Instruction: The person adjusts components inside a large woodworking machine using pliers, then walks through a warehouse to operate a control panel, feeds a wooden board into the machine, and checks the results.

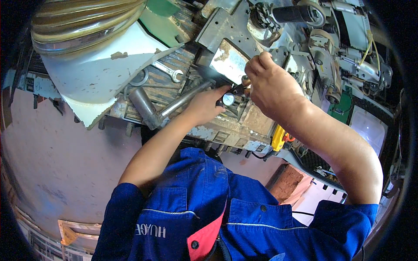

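Observation:
My left hand [204,105] rests on the worn metal machine table [226,128], its fingertips holding a small round dial gauge [228,99] with a white face. My right hand [267,82] is closed just to the right of it, pinching a small dark part next to the gauge; what it grips is mostly hidden by the fingers. Behind both hands stands a bright, scuffed metal block [229,63]. Both forearms come up from my blue work jacket [209,217] at the bottom.
A wrench [167,71] and a long steel handle with a thick socket end [152,111] lie on the table to the left. A white sheet-metal guard [100,74] and a ribbed hose [82,21] are upper left. Machine gears and cables crowd the upper right; a yellow tool [278,138] hangs below the table edge.

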Tool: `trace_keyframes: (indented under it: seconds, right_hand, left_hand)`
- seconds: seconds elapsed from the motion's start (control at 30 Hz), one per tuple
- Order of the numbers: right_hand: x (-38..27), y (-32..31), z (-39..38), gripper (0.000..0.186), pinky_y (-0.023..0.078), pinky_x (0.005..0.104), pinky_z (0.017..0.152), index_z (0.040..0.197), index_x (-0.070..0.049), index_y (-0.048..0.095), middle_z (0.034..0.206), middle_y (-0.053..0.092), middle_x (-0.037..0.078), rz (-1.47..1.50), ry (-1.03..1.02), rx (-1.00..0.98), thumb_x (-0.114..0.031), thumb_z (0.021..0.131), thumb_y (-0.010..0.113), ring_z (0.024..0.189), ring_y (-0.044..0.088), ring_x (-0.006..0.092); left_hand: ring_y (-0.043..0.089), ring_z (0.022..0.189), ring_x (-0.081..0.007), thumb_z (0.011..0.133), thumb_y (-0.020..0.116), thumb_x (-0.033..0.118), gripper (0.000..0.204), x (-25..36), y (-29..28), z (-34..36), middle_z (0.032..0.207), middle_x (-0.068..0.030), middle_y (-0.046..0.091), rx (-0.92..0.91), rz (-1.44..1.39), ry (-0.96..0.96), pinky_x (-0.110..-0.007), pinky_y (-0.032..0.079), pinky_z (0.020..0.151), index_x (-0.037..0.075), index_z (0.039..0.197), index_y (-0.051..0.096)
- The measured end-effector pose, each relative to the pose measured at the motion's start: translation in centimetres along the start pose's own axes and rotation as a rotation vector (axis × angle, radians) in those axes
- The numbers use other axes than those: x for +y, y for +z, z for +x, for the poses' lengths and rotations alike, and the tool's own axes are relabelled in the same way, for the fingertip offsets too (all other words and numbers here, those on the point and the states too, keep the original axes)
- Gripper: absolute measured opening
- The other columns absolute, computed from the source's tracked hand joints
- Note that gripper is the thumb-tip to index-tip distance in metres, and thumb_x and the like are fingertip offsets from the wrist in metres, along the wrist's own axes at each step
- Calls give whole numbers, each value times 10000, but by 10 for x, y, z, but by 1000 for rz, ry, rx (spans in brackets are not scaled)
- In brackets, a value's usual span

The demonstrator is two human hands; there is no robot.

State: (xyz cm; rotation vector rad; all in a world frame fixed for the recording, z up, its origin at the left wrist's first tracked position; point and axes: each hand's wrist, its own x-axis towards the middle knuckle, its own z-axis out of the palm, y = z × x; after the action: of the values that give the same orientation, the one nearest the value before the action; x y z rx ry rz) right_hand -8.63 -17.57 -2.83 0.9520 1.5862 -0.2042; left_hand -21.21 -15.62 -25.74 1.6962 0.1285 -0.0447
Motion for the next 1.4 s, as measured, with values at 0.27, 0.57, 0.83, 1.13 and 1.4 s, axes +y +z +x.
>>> trace_keyframes:
  seconds: [0.27,0.57,0.83,1.13,1.4]
  right_hand:
    - [-1,-2,1,253,347,376,961,1004,-193,761,1097,624,38,78,27,-93,-306,921,550,1141,507,225]
    - [-1,-6,-3,277,347,388,972,1011,-163,764,1143,601,56,142,44,-176,-310,920,548,1181,480,237]
    - [-4,2,-3,358,216,489,1154,1093,-142,757,1318,542,93,-138,-7,8,-360,877,571,1342,382,286]
    - [2,10,6,398,119,518,1238,1077,-130,750,1327,530,66,-223,-72,216,-391,867,535,1360,374,259]
    - [9,2,7,316,89,520,1254,1025,-170,768,1269,547,32,-262,-156,223,-343,840,580,1342,390,251]
  left_hand:
    - [611,1097,-395,797,705,154,668,-2,3,1,1224,-203,637,50,23,44,-454,496,943,117,1419,465]
    - [627,1071,-389,782,722,118,676,0,2,3,1189,-208,653,37,-12,11,-437,505,927,101,1412,478]
    - [670,1006,-291,787,710,128,626,6,10,4,1148,-182,679,65,-253,-75,-354,524,876,38,1375,513]
    - [658,1017,-341,787,721,210,613,-8,15,5,1146,-189,675,76,-206,-48,-384,522,893,85,1361,546]
    - [640,1055,-363,782,732,245,614,-13,19,6,1166,-204,668,96,-208,-36,-398,507,939,76,1348,563]
